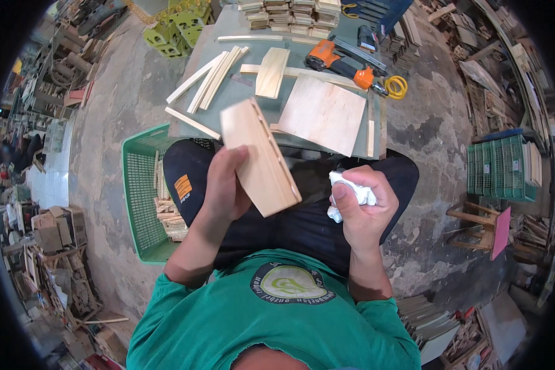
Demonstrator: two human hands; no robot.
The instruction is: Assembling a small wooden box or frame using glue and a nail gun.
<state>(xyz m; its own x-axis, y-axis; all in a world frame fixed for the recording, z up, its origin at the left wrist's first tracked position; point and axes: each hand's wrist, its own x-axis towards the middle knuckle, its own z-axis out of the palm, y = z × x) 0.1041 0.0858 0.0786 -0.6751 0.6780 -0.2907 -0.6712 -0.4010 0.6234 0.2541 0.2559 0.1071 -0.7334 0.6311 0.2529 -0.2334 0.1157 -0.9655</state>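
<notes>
Nearest, I see a round lettered emblem (288,285) on the green shirt (209,320). My right hand (365,216) pinches a crumpled white wad (365,192); left hand (221,179) grips a wooden piece (256,163) over the lap. Looks like edge-wiping; calls for steady holding. Farther: orange trouser patch (183,187), unreadable.

- Held tapered panel (262,166): pale wood, smooth, matt
- Wad (362,195): crumpled, cloth or paper unclear
- Square sheet (324,112), tabletop (297,57) near edge: wood, smooth, matt
- Nail gun (364,78): orange plastic housing
- Basket (137,209): plastic lattice
</notes>
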